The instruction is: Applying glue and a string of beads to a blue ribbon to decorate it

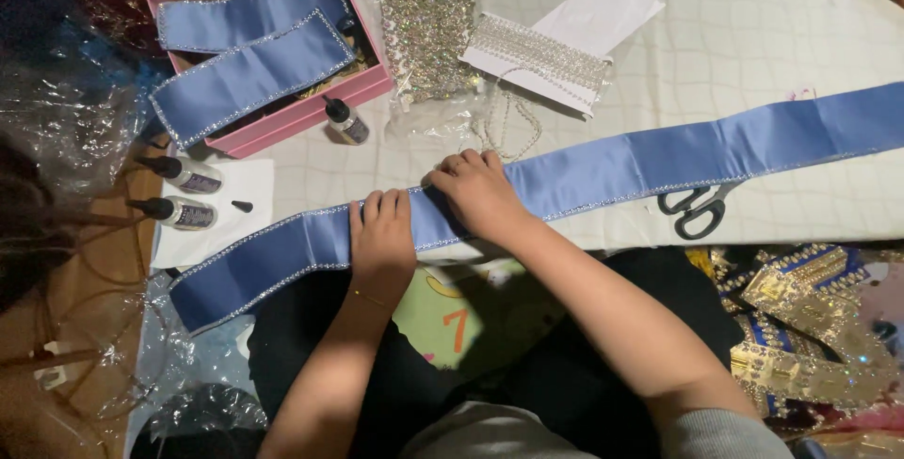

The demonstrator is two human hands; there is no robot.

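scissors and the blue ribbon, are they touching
Touching. The head view shows the ribbon lying over the blades of the scissors, with only the black handles sticking out below its lower edge.

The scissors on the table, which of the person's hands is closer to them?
Right. The right hand presses the blue ribbon mid-table, and the scissors lie off to its right under the ribbon's edge. The left hand rests on the ribbon farther left, beyond the right hand.
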